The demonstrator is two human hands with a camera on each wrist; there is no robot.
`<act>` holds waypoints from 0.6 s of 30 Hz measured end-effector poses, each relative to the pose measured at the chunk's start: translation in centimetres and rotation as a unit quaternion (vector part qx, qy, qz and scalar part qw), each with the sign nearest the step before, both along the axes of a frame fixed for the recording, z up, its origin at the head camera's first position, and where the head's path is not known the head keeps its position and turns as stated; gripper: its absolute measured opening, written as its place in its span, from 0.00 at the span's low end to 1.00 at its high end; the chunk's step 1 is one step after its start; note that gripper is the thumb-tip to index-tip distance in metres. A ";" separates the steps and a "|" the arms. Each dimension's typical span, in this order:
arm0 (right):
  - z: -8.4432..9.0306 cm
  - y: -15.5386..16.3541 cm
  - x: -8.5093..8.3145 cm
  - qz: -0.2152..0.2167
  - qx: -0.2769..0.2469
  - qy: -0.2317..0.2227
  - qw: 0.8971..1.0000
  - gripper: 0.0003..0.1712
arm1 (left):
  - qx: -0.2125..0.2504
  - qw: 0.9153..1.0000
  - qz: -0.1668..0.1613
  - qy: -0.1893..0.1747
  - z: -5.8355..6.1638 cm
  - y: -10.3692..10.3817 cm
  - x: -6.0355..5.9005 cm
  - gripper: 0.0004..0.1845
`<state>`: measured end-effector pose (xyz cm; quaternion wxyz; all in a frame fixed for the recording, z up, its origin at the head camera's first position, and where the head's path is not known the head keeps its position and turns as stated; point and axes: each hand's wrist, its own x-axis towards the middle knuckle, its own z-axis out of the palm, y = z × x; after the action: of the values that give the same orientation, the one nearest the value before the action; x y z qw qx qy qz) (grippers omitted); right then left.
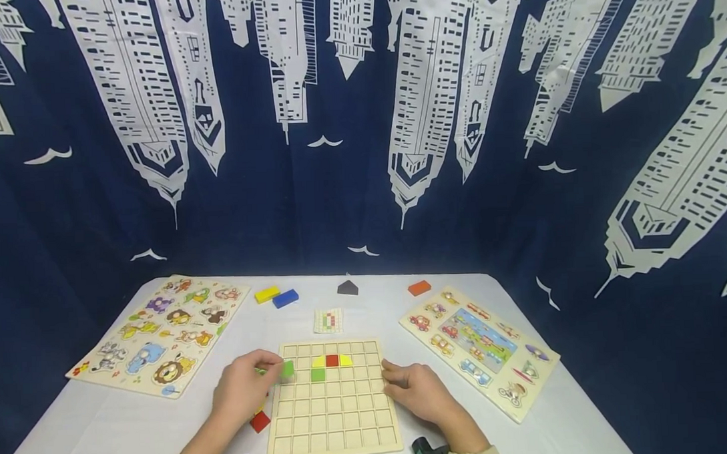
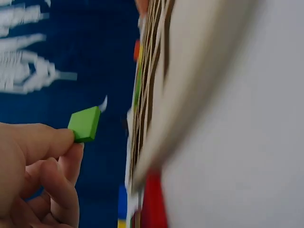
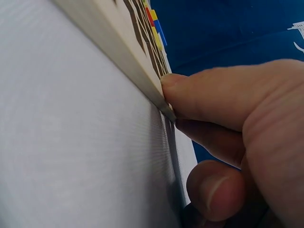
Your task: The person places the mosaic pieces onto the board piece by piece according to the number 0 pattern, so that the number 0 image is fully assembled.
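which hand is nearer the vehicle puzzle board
Right: the right hand holds the grid board by its edge nearest the vehicle puzzle board; the left hand is at the opposite side, farther away.

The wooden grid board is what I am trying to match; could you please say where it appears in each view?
Head: the board lies face up at lower centre.
Left wrist: the board slants, nearly edge-on, from the top down to lower centre.
Right wrist: the board slants, nearly edge-on, from upper left to the right hand.
Shared landmark: the dark blue backdrop.
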<state>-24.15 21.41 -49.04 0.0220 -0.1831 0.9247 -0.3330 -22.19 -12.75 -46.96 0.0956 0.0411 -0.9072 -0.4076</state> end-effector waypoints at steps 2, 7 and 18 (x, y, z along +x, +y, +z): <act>0.0 -0.1 0.0 -0.003 0.001 -0.004 1.000 0.21 | -0.003 1.000 -0.024 0.004 -0.1 1.6 0.7 0.04; -0.1 -0.2 0.1 -0.002 0.001 -0.004 1.000 0.20 | -0.020 0.998 -0.058 0.027 -1.0 4.3 1.5 0.03; 0.3 0.3 -0.1 0.010 -0.005 -0.021 1.000 0.21 | -0.063 0.994 -0.070 0.045 -3.0 4.9 0.7 0.04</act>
<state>-24.21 21.71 -48.78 0.0441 -0.1852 0.9203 -0.3416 -21.48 -7.84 -49.99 0.1101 -0.0473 -0.9265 -0.3566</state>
